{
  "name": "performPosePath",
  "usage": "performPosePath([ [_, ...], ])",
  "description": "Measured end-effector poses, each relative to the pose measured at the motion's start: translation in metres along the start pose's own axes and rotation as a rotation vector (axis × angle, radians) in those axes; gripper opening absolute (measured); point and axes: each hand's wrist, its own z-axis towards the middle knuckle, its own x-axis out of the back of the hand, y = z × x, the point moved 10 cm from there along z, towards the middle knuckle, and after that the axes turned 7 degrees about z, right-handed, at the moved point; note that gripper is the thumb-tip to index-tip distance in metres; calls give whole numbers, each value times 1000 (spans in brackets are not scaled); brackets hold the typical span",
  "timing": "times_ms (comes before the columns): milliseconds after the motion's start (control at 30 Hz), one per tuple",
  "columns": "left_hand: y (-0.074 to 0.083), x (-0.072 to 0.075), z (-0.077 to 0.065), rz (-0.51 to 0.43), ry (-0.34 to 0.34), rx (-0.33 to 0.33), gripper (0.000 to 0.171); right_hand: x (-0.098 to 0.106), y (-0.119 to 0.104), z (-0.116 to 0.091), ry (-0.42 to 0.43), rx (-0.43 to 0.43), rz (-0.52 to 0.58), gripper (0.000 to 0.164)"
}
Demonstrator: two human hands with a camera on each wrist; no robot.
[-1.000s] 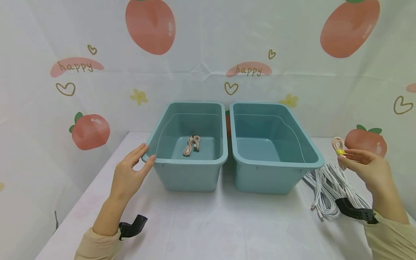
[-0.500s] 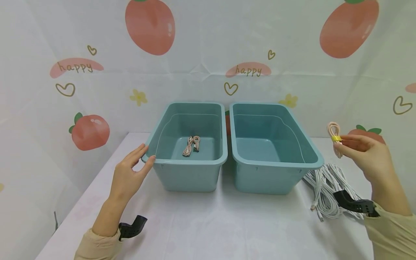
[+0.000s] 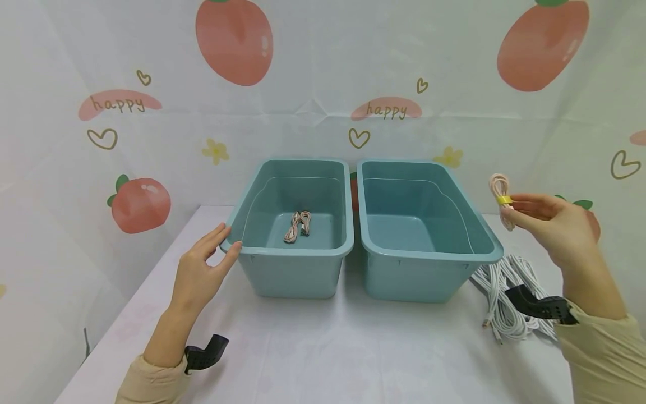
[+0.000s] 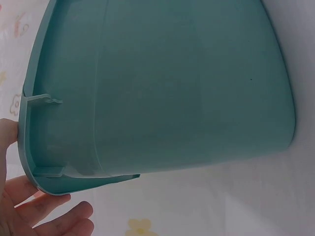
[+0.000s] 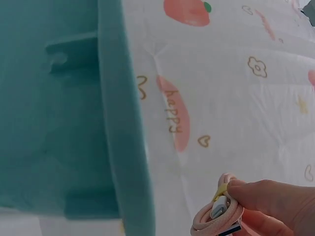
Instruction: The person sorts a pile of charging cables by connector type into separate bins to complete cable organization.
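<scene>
In the head view my right hand (image 3: 562, 230) pinches a coiled pink USB cable (image 3: 501, 196) bound with a yellow tie, up in the air beside the right bin's outer rim. The right wrist view shows the thumb over the tie and the plugs of the cable (image 5: 219, 211). My left hand (image 3: 202, 275) rests with extended fingers and thumb at the front left corner of the left blue-green bin (image 3: 295, 275). Two bundled cables (image 3: 298, 225), pinkish with dark ends, lie on that bin's floor.
A second blue-green bin (image 3: 409, 280) stands right of the first, a narrow gap between them. White coiled cables (image 3: 510, 308) lie on the table by its right side, partly behind my right wrist. A printed cloth (image 3: 313, 67) hangs behind.
My right hand has moved up and to the left with the pink cable, lifting away from the white cables. The left hand has stayed at the bin's corner.
</scene>
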Motion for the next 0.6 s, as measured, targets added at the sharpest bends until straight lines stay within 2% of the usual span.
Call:
performPosePath([
  [267,0,-1,0,-2,1,1,45,-13,-24,3,-35,84,120,26],
  [433,0,-1,0,-4,-3,2,45,-21,-37,6,-37,114,134,28],
  [600,0,-1,0,1,-5,6,46,-32,-54,10,-47,128,123,39],
])
